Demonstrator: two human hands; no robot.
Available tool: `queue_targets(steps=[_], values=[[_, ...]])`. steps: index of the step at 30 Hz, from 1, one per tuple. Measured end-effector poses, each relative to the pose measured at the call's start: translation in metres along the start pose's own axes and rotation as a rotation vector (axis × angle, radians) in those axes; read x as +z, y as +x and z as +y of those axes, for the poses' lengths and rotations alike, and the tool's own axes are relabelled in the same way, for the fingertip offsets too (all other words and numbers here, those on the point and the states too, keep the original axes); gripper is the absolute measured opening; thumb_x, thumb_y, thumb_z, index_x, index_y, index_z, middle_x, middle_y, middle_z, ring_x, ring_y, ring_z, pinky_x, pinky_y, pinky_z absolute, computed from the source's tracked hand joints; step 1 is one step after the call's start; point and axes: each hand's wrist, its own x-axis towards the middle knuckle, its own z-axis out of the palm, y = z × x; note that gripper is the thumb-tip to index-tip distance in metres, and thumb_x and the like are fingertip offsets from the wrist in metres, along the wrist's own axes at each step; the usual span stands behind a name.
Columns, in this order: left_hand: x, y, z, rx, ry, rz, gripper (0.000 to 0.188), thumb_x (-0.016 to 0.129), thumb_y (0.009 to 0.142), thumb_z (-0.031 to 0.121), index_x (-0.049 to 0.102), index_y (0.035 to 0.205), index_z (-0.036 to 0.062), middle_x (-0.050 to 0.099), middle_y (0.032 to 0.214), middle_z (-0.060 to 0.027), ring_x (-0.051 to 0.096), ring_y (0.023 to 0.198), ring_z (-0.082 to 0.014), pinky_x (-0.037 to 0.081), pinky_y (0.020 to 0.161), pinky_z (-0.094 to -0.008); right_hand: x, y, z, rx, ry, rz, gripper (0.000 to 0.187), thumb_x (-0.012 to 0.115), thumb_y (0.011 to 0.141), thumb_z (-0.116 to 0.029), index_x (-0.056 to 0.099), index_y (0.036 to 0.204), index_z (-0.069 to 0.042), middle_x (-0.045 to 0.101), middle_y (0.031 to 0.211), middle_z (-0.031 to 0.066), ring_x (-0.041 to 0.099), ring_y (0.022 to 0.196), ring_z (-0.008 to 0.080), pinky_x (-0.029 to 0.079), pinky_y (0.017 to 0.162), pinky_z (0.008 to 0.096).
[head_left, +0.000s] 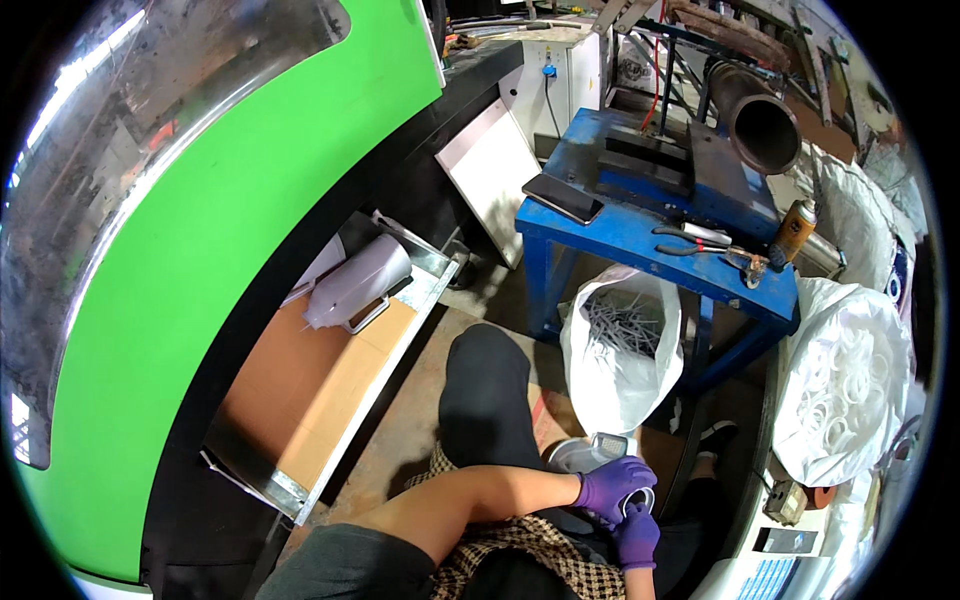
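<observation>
Both of my forearms come in from the bottom edge, over my checked skirt [520, 560], and they meet just above my lap. On each hand I wear a purple glove. My left hand [612, 487] is curled over the top of a small grey round part [640, 497], with the fingers closed around it. My right hand [637, 538] is directly below and touches the same part from underneath; its fingers look bent, but I cannot tell how tight they are. So the part sits between my two hands, close to my right knee.

Just behind my hands is a pale round container [580, 455], with a small ribbed grey piece [610, 443] at its rim. Further away stands a white bag [622, 350], open and full of thin grey metal pieces. To the right, a bigger white sack [845, 390] holds many white rings. The blue tabletop [640, 235] carries pliers [690, 240], a phone [563, 198] and a spray can [790, 232].

I think the risk is mostly slipping. The part is small and the gloves are smooth, so if I twist it with uneven force it may jump out and fall on the floor between the bags. Also, the container is very near my wrist and I could knock it over.
</observation>
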Motion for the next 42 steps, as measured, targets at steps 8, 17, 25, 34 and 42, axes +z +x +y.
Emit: queue_targets(steps=[8, 17, 25, 34, 42], values=[[-0.100, 0.020, 0.047, 0.159, -0.141, 0.319, 0.079, 0.096, 0.065, 0.031, 0.060, 0.130, 0.0059, 0.062, 0.134, -0.0142, 0.059, 0.126, -0.0364, 0.043, 0.112, -0.0490, -0.086, -0.053, 0.018, -0.437, 0.415, 0.882, 0.046, 0.082, 0.075, -0.001, 0.069, 0.119, -0.007, 0.068, 0.123, 0.0173, 0.067, 0.109, 0.0352, 0.056, 0.093, 0.0409], [-0.108, 0.009, 0.051, 0.189, -0.173, 0.388, 0.085, 0.094, 0.068, 0.034, 0.055, 0.137, 0.0040, 0.055, 0.143, -0.0192, 0.051, 0.135, -0.0406, 0.038, 0.116, -0.0505, -0.068, -0.013, 0.021, -0.284, 0.766, 0.645, 0.042, 0.070, 0.086, 0.003, 0.063, 0.128, 0.000, 0.057, 0.135, 0.0180, 0.058, 0.124, 0.0311, 0.046, 0.106, 0.0391], [-0.103, 0.028, 0.052, 0.253, -0.151, 0.445, 0.080, 0.093, 0.066, 0.034, 0.058, 0.131, 0.0062, 0.061, 0.134, -0.0149, 0.059, 0.126, -0.0349, 0.044, 0.110, -0.0479, -0.040, -0.012, 0.040, -0.221, 0.674, 0.636, 0.041, 0.065, 0.093, 0.000, 0.057, 0.133, 0.001, 0.056, 0.137, 0.0165, 0.059, 0.123, 0.0271, 0.045, 0.107, 0.0374], [-0.165, 0.013, 0.063, 0.025, -0.240, 0.289, 0.069, 0.081, 0.080, 0.033, 0.058, 0.136, 0.0011, 0.059, 0.137, -0.0167, 0.056, 0.128, -0.0326, 0.041, 0.113, -0.0429, -0.070, -0.040, 0.054, -0.082, 0.654, 0.642, 0.044, 0.072, 0.090, -0.009, 0.061, 0.132, -0.002, 0.063, 0.129, 0.0155, 0.061, 0.119, 0.0308, 0.049, 0.103, 0.0401], [-0.300, 0.054, 0.107, 0.186, -0.753, 0.393, 0.094, 0.056, 0.086, 0.065, 0.043, 0.147, -0.0052, 0.050, 0.145, -0.0233, 0.055, 0.130, -0.0348, 0.045, 0.111, -0.0475, -0.139, -0.141, 0.062, -0.132, 0.051, 0.774, 0.044, 0.072, 0.090, -0.028, 0.063, 0.130, -0.012, 0.063, 0.128, 0.0100, 0.064, 0.108, 0.0289, 0.051, 0.090, 0.0433]])
